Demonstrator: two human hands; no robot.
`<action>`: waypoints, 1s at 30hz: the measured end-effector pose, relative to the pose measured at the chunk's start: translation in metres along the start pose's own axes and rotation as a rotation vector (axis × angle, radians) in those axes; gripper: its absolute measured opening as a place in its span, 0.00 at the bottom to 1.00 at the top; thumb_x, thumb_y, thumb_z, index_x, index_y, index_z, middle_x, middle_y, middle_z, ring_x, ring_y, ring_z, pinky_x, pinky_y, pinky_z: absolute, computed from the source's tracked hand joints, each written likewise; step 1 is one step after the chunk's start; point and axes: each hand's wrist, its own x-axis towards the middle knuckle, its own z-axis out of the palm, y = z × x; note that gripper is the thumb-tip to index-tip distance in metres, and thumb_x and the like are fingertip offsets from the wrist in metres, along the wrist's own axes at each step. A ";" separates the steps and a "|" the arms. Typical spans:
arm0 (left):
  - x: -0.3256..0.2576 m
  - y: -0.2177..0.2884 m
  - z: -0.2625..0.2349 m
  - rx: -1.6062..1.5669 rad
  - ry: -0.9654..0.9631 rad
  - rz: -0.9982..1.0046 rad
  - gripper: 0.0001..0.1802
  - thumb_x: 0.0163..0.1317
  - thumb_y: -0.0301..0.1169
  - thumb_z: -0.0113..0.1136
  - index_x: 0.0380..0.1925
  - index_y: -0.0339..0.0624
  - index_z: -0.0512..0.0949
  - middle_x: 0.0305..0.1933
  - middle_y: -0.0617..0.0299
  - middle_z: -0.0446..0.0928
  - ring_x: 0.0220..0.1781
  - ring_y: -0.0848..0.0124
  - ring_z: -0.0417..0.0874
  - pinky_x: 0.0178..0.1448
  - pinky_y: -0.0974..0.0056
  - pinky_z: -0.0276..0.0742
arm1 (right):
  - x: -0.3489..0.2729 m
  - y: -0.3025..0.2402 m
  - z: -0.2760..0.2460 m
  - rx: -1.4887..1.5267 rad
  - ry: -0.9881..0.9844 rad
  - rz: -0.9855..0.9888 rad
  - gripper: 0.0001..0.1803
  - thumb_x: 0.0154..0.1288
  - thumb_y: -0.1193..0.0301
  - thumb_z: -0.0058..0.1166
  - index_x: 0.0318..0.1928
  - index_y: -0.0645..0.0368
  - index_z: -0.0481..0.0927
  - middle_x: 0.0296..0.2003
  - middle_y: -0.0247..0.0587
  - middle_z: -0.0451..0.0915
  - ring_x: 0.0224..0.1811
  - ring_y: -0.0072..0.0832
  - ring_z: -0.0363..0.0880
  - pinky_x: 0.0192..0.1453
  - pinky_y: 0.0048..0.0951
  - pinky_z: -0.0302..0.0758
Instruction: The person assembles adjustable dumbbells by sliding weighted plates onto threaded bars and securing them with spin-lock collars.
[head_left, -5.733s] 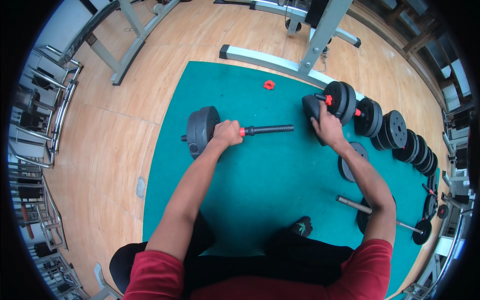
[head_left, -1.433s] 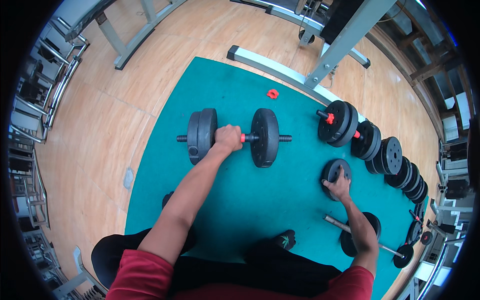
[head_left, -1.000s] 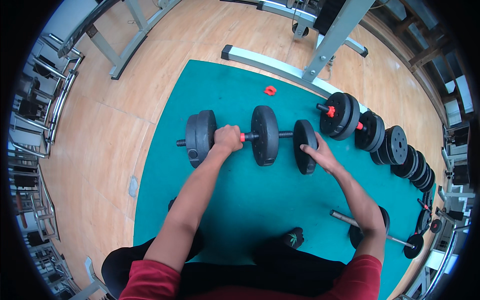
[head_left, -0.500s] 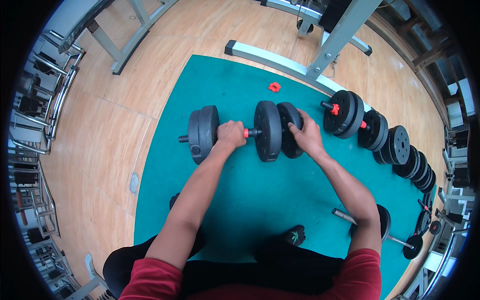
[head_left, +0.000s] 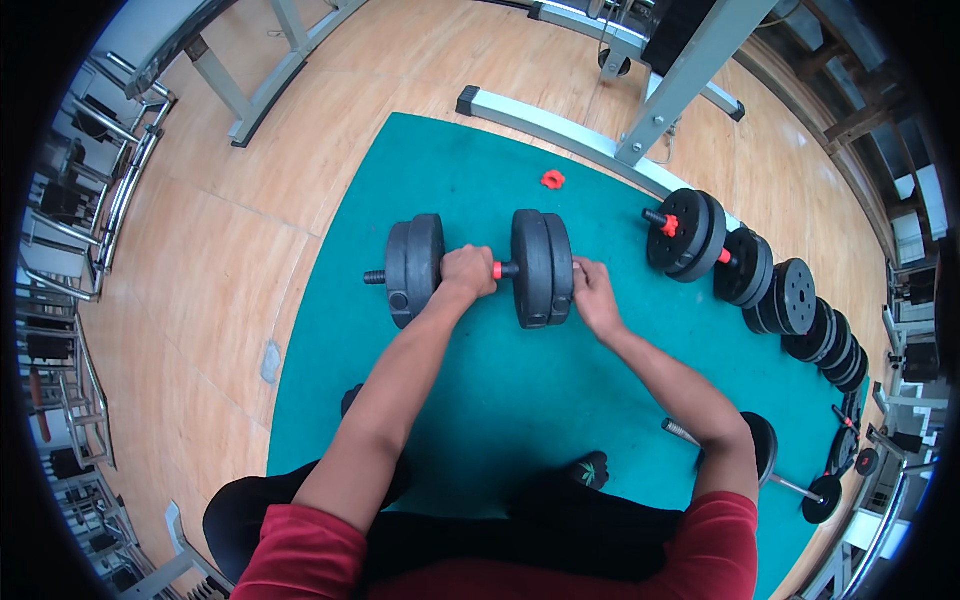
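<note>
A black dumbbell (head_left: 533, 270) lies across the green mat in front of me, with two plates side by side at each end. My left hand (head_left: 468, 271) is closed around its handle, next to the left plates (head_left: 412, 268). Red collar and black sleeve show to the right of that hand. A threaded bar end (head_left: 374, 277) sticks out on the left. At the outer face of the right plates, my right hand (head_left: 594, 296) has its fingers bent in around the other bar end, which they hide. Beyond the dumbbell lies a red star-shaped nut (head_left: 553, 180).
Another loaded dumbbell (head_left: 680, 233) and several stacked weight plates (head_left: 795, 296) line the right side of the green mat (head_left: 480, 420). By my right elbow rests a metal bar with plates (head_left: 795, 487). A grey machine frame (head_left: 545, 124) crosses the far mat edge.
The outermost right plate has slid left along the bar and now sits against the inner one. My right hand has moved from that plate's rim down to the bar end.
</note>
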 end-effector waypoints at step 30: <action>-0.007 0.000 0.009 -0.061 0.107 -0.018 0.14 0.45 0.31 0.70 0.33 0.40 0.85 0.37 0.47 0.85 0.41 0.51 0.88 0.46 0.51 0.85 | 0.073 -0.047 -0.088 0.120 -0.824 0.321 0.28 0.76 0.56 0.38 0.70 0.55 0.65 0.49 0.53 0.81 0.41 0.36 0.87 0.40 0.35 0.86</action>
